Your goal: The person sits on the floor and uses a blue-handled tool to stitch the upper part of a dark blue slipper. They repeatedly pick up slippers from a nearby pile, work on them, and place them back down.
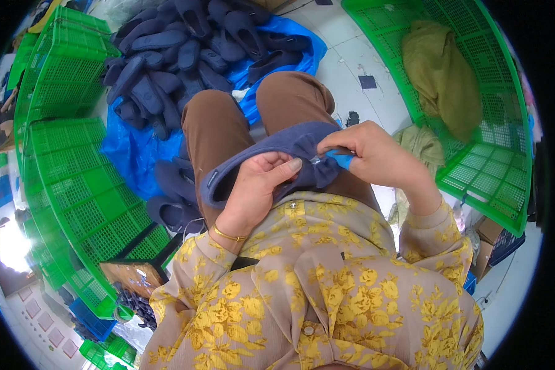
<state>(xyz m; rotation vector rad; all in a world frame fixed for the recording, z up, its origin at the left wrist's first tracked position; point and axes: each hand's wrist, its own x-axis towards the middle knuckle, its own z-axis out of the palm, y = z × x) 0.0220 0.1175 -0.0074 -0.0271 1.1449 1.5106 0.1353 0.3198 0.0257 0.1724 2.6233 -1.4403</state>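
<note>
A navy blue slipper (268,143) with a bow on its upper lies across my lap, its heel toward the left. My left hand (259,184) grips the slipper's near side at the foot opening, the thumb resting along its edge close to the bow (319,174). In my right hand (367,151) is a small blue-handled tool (339,158) with a short metal tip. That tip meets the fabric beside the bow, near my left thumb. The fingers of the right hand wrap the handle, so whether it is a pair of thread snips cannot be made out.
A heap of navy slippers (185,55) lies on blue plastic sheeting (126,151) beyond my knees. Further slippers (169,213) sit by my left leg. Green mesh crates (83,185) stand at the left. Another green crate (493,176) at the right holds olive cloth (441,74).
</note>
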